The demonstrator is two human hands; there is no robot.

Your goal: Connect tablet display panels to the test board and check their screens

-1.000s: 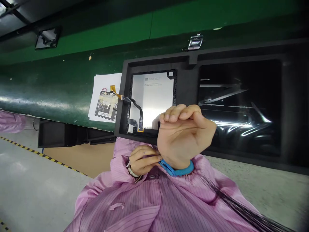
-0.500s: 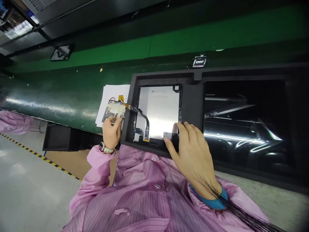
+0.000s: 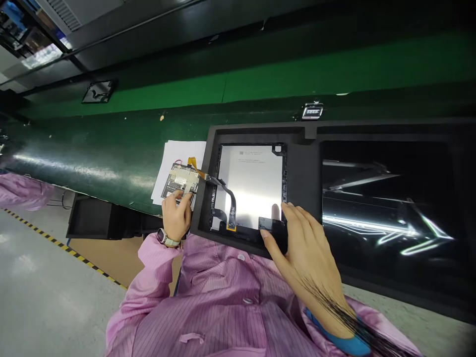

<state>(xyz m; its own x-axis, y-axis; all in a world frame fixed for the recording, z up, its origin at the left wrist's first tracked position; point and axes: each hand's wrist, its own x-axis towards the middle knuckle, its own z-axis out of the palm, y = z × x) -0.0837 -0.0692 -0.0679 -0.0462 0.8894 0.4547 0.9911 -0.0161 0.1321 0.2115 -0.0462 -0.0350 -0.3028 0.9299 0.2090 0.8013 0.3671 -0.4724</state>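
My left hand (image 3: 176, 217), wearing a watch, has bent fingers closed on the near edge of a circuit board (image 3: 174, 182). Tape covers part of the board, which lies on white paper (image 3: 163, 161). An orange and black flex cable (image 3: 230, 198) links it to a display panel (image 3: 247, 183) with a silvery back. The panel sits in the left recess of a black foam tray (image 3: 304, 173). My right hand (image 3: 307, 243) rests open at the panel's lower right corner, fingers stretched and thumb apart, beside a dark rectangular piece (image 3: 270, 225) on the panel.
A glossy black screen (image 3: 386, 208) fills the tray's right recess. Behind the tray, a small metal-framed device (image 3: 312, 111) stands on the green bench (image 3: 111, 139). Another panel (image 3: 98, 92) lies at the far left. Below are black bins (image 3: 92, 218), and a pink sleeve (image 3: 24, 191) shows at left.
The whole view has shifted, so the bench and tray appear lower and slightly to the right. My left fingers have drawn from the taped area to the board's near edge. My right hand stays by the panel corner.
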